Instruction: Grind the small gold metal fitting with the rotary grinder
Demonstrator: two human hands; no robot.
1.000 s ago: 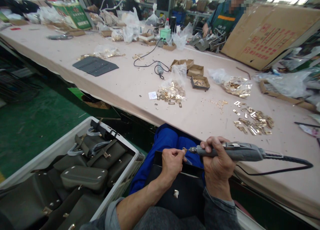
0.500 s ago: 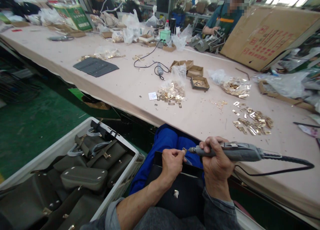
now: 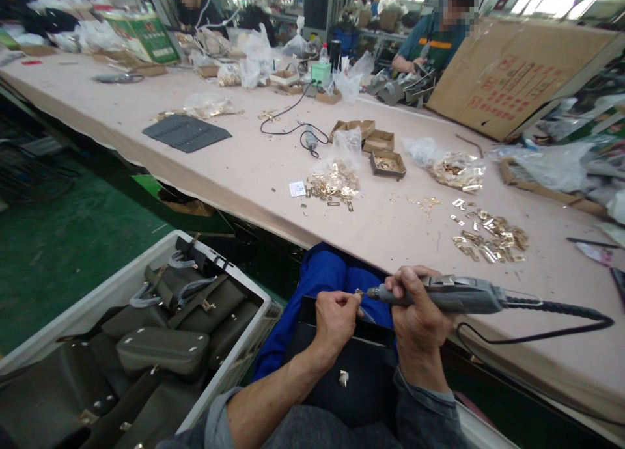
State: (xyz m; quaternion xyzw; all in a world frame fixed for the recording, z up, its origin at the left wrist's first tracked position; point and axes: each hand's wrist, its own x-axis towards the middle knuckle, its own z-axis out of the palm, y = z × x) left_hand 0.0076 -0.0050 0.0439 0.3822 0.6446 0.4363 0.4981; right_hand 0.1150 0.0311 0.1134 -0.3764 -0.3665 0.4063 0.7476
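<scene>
My right hand (image 3: 418,311) is wrapped round a grey electric screwdriver (image 3: 454,294) held level, its cable (image 3: 547,332) trailing right. The tool's tip meets a small gold fitting (image 3: 360,293) pinched in the fingers of my left hand (image 3: 336,319). Both hands hover over a black bag (image 3: 361,371) lying on my lap, just under the near edge of the pink table (image 3: 244,169). A small metal clasp (image 3: 344,377) shows on the bag's front.
A white crate (image 3: 146,273) of olive-grey bags stands at my left. Piles of gold fittings (image 3: 491,237), another pile (image 3: 334,183), small cardboard trays (image 3: 388,164) and plastic bags lie on the table. A second screwdriver (image 3: 310,138) rests farther back. Two people work at the far side.
The view has shifted slightly; my hands and the screwdriver stay in the same hold against the fitting.
</scene>
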